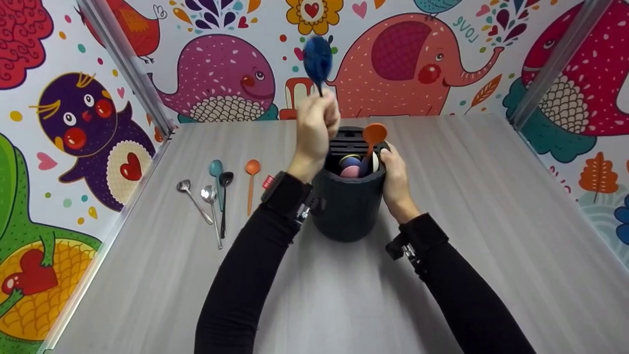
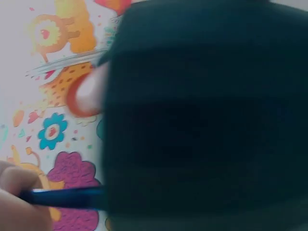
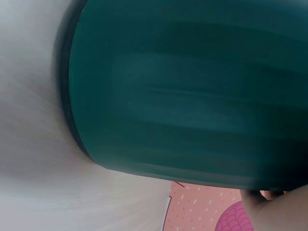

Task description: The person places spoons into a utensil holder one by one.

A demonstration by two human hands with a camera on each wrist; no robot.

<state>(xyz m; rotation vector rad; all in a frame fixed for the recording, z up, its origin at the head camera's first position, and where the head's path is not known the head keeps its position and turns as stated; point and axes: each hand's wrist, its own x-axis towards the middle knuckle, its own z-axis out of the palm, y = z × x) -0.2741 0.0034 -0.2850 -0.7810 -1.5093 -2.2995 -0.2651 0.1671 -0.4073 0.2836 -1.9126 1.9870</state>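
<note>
A dark green utensil holder [image 1: 348,206] stands mid-table and fills both wrist views [image 2: 207,115] [image 3: 192,91]. My left hand [image 1: 317,125] grips the handle of a blue spoon [image 1: 317,59], lifted bowl-up above the holder; its handle shows in the left wrist view [image 2: 62,197]. My right hand [image 1: 395,179] holds the holder's right rim and side. An orange spoon [image 1: 374,133] sticks up from the holder, with pink and other coloured spoon bowls [image 1: 350,171] inside.
Several spoons lie on the table left of the holder: two metal ones [image 1: 209,196], a teal one [image 1: 216,169], a black one [image 1: 225,179] and an orange one [image 1: 252,169]. Cartoon-patterned walls enclose the grey wooden table [image 1: 491,221] on three sides.
</note>
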